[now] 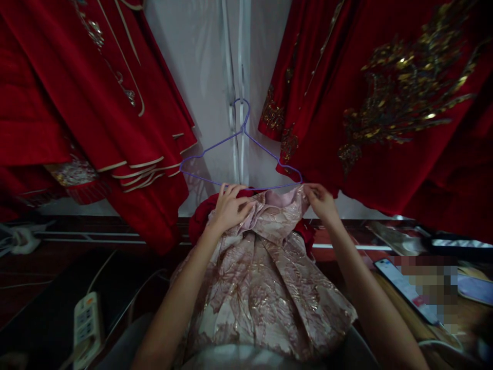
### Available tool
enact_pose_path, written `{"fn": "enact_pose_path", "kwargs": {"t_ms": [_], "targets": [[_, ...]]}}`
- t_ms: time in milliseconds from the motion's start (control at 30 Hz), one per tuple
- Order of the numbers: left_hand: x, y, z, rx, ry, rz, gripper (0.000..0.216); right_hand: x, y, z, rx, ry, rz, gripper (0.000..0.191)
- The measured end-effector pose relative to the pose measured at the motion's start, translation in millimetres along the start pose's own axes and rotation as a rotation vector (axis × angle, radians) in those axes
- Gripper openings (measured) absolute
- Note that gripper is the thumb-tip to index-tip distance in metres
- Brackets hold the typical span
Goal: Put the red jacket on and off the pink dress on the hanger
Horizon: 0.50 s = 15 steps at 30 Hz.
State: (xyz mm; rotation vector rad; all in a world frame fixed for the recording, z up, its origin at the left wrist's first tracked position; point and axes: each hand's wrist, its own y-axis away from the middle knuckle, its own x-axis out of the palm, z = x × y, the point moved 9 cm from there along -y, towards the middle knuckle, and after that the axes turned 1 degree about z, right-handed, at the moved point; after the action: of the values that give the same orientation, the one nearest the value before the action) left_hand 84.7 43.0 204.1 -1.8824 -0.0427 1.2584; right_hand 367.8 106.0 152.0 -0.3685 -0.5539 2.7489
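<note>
A pale pink brocade dress (265,288) with a gold-toned leaf pattern and a pleated skirt lies across my lap. My left hand (231,206) is at the left side of its upper edge, thumb and fingers curled on the fabric. At the opposite corner of the top, my right hand (321,199) pinches the dress between thumb and fingers. A purple wire hanger (215,148) hangs just beyond the dress, its lower bar right by my fingertips. Whether the hanger touches the fabric I cannot tell.
Red garments with light piping (150,128) hang on the left, and a red garment with gold sequins (408,87) on the right. A white metal upright (236,61) stands behind the hanger. A power strip (87,324) lies lower left; a phone (404,290) lies lower right.
</note>
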Motion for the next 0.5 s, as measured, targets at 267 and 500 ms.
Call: {"fn": "enact_pose_path", "kwargs": {"t_ms": [267,500], "targets": [[-13.8,2.9,9.0,0.007,0.045,0.001,0.025,-27.3,1.1,12.4,0.062,-0.113,-0.226,0.037],[-8.7,2.2,8.7,0.003,0.06,-0.001,0.025,-26.5,0.2,7.0,0.089,-0.128,-0.233,0.039]]}}
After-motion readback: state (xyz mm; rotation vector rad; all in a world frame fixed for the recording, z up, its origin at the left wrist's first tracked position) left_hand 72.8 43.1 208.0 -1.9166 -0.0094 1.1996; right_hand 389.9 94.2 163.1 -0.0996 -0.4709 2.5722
